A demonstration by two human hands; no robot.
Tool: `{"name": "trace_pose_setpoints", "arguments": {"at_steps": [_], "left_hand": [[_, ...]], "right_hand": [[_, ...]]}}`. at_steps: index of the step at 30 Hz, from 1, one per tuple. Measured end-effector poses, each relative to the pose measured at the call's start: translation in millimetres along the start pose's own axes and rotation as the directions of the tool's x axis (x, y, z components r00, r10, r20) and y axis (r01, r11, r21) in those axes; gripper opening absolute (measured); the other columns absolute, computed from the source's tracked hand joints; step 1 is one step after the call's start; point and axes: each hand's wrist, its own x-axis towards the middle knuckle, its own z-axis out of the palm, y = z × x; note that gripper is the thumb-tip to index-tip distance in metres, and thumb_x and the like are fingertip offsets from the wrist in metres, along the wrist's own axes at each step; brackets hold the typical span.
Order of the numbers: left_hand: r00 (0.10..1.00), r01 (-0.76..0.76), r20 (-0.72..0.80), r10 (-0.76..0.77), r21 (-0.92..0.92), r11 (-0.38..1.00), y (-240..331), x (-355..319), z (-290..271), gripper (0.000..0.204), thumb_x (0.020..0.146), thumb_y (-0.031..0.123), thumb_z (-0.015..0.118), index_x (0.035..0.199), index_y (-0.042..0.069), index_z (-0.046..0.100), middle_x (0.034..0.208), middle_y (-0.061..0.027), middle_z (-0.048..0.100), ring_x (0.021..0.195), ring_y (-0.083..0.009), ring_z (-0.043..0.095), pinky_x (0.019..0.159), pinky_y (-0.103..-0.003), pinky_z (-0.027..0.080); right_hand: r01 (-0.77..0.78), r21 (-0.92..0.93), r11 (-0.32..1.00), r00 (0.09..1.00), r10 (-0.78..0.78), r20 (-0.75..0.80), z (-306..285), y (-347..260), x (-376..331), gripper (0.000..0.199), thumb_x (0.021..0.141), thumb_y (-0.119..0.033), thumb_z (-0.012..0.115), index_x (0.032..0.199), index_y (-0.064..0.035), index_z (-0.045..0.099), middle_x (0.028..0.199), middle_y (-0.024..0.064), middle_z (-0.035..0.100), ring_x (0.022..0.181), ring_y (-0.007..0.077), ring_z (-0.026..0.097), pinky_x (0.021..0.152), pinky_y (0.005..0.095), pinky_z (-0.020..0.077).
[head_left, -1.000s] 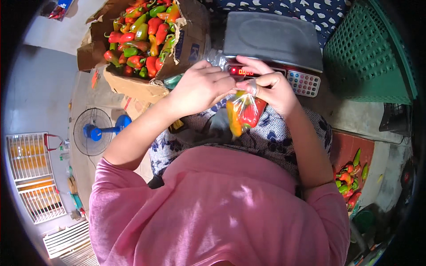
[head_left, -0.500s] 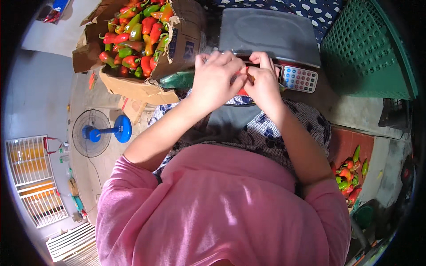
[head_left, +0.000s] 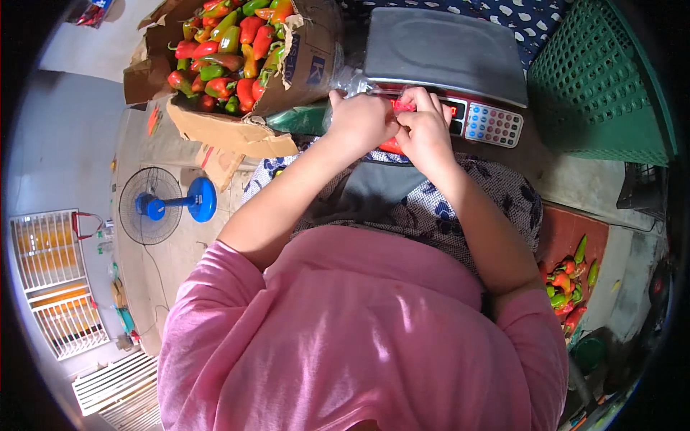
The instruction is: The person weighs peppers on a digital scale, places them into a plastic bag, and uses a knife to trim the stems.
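Pale blue-grey wall [head_left: 61,136] curves round the left side, over a light floor [head_left: 188,262] where a blue fan [head_left: 201,200] stands at 9 o'clock from the middle of the view. Towards 11 o'clock a torn cardboard box [head_left: 208,136] is full of red, green and orange peppers [head_left: 226,65]; at 1 o'clock sits a tabletop weighing scale [head_left: 445,54], its button keypad [head_left: 494,125] facing the person and its red display partly covered by fingers. Further out, at 2 o'clock, leans a green perforated basket [head_left: 589,86], and more peppers [head_left: 564,287] lie between 3 and 4 o'clock.

Just past 12 o'clock, the left hand [head_left: 364,123] and the right hand [head_left: 429,133] meet in front of the scale. What looks like a red pepper [head_left: 392,146] shows in a small patch below and between them (most of it is hidden), and crumpled clear plastic [head_left: 352,80] lies just beyond the left hand's knuckles. Both hands have bent fingers drawn close together, but the fingertips are too covered to tell whether either has closed on the pepper or on plastic.

By my reading, the step in hand is fine two-handed finger work on that red item, off the weighing plate. Any next move calls for steady support beneath it, light fingertip pressure, and wrists kept off the keypad.
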Motion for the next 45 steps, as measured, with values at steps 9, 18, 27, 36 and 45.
{"name": "trace_pose_setpoints", "arguments": {"at_steps": [9,18,27,36,45], "left_hand": [[0.997,-0.077,-0.045,0.062,-0.587,0.806,-40,21,20,0.023,0.078,0.029,0.065,0.090,0.009,0.068,0.080,-0.0060,0.067,0.076,-0.0143,0.063,0.078,-0.033,0.045],[0.999,0.022,-0.003,-0.035,-0.732,0.681,-23,28,36,0.025,0.077,0.033,0.065,0.083,0.009,0.069,0.072,-0.0072,0.067,0.072,-0.0190,0.065,0.082,-0.035,0.043],[0.988,0.151,0.138,-0.063,-0.911,0.383,-47,28,64,0.019,0.084,0.020,0.062,0.080,0.003,0.068,0.076,0.0022,0.064,0.069,-0.0060,0.054,0.066,-0.022,0.044],[0.989,0.141,0.140,-0.057,-0.723,0.677,-37,15,64,0.025,0.085,0.025,0.061,0.090,0.002,0.066,0.079,-0.0017,0.063,0.074,-0.0081,0.054,0.071,-0.025,0.045],[0.994,-0.069,-0.103,-0.020,-0.788,0.612,-37,38,76,0.022,0.080,0.024,0.067,0.089,0.005,0.070,0.078,-0.0090,0.068,0.072,-0.0206,0.066,0.072,-0.031,0.050]], "right_hand": [[0.053,0.401,0.915,0.975,0.040,-0.220,-2,0,6,0.008,0.072,-0.001,0.069,0.079,0.0019,0.066,0.097,0.0136,0.049,0.088,0.0243,0.054,0.080,0.0322,0.0455],[-0.286,-0.031,0.958,0.938,0.287,0.194,-29,12,22,0.020,0.080,-0.028,0.064,0.081,-0.0078,0.067,0.086,0.0114,0.062,0.082,0.0328,0.060,0.077,0.0395,0.0465],[-0.482,0.748,0.457,0.862,0.094,0.498,-20,27,12,0.010,0.086,-0.007,0.060,0.084,0.0028,0.060,0.075,0.0081,0.063,0.070,0.0112,0.061,0.069,0.0269,0.0484],[-0.401,0.207,0.892,0.807,0.237,0.541,-21,23,14,0.026,0.084,-0.022,0.064,0.081,0.0036,0.061,0.071,0.0123,0.064,0.063,0.0173,0.061,0.061,0.0309,0.0488],[-0.594,0.446,0.669,0.706,0.168,0.688,-23,37,22,0.047,0.097,-0.041,0.047,0.065,-0.0066,0.049,0.062,-0.0003,0.049,0.061,0.0081,0.049,0.060,0.0226,0.0416]]}}
